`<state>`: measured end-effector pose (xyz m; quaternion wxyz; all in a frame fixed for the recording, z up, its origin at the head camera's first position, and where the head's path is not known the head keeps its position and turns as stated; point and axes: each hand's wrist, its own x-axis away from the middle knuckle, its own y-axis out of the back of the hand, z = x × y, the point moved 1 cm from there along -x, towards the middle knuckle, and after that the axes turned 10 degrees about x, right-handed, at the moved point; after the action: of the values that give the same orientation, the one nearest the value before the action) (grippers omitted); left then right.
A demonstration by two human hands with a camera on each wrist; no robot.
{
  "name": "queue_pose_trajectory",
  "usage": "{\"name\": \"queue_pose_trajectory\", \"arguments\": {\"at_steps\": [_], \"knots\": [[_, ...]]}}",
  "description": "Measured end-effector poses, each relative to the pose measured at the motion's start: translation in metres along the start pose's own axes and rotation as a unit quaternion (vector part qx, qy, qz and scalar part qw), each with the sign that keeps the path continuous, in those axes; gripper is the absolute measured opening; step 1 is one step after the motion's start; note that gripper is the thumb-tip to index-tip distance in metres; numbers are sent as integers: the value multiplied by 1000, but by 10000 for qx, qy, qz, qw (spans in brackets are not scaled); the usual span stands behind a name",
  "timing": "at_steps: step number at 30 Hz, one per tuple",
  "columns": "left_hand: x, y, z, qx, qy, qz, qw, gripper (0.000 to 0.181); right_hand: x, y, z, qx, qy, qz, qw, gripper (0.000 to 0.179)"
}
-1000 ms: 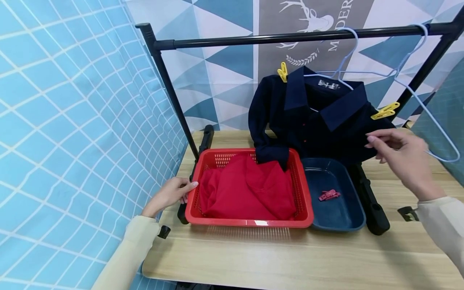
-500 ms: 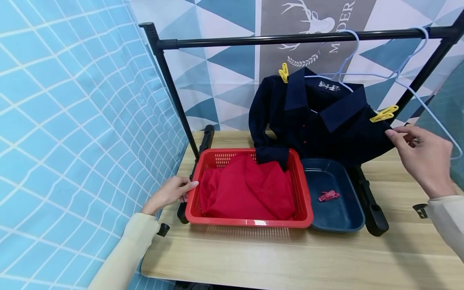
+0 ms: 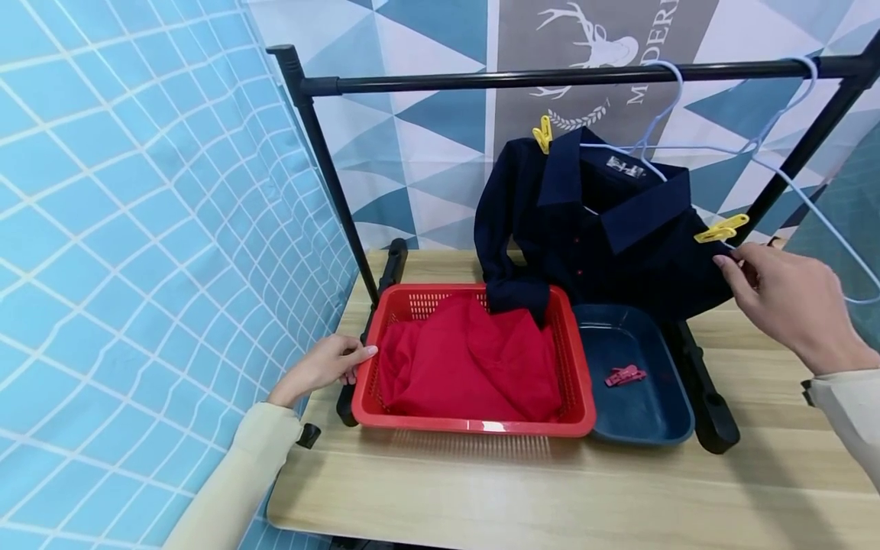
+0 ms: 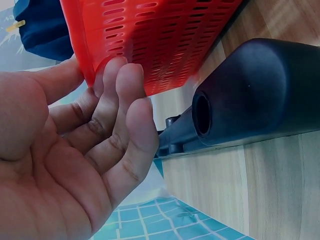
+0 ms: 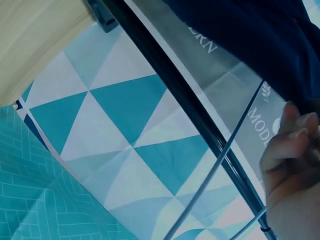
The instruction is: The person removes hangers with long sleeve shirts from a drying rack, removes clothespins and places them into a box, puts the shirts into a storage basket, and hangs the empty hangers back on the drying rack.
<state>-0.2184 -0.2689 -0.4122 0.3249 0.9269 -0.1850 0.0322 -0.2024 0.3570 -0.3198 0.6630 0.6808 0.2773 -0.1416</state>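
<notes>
A dark navy collared shirt [image 3: 619,252] hangs on a light-blue wire hanger [image 3: 715,147], with a yellow clothespin [image 3: 542,134] at its left shoulder and another yellow clothespin [image 3: 722,228] at its right. Just below the right clothespin, my right hand [image 3: 794,298] pinches the shirt's edge between thumb and fingers. My left hand [image 3: 323,368] holds the left rim of a red plastic basket [image 3: 474,426]; the left wrist view shows its thumb at the rim and curled fingers against the slotted outer wall [image 4: 165,40]. Red cloth [image 3: 474,367] fills the basket, and a navy sleeve end hangs over its back edge.
Beside the basket stands a dark blue tray [image 3: 646,420] with reddish-pink clothespins [image 3: 625,375] inside. A black rack bar [image 3: 481,80] crosses above, and its feet [image 3: 715,428] rest on the wooden table [image 3: 481,496]. A second blue hanger [image 3: 800,99] hangs at the right.
My right hand has taken hold of the shirt's right edge, first moving right, then slightly back left with the cloth and the clothespin. My left hand has stayed at the basket rim.
</notes>
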Motion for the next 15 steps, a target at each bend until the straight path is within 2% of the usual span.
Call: {"name": "queue_pose_trajectory", "arguments": {"at_steps": [2,5,10,15], "knots": [[1,0,0,7,12,17,10000,32,1,-1,1,25,217,-209,9995,27],[2,-1,0,-7,47,17,10000,32,2,-3,0,124,590,-756,9953,33],[2,0,0,-37,68,10,10000,31,0,-1,0,236,1097,-1719,9787,51],[2,0,-1,-41,1,24,10000,31,-8,5,2,76,1130,-2318,9661,54]]}}
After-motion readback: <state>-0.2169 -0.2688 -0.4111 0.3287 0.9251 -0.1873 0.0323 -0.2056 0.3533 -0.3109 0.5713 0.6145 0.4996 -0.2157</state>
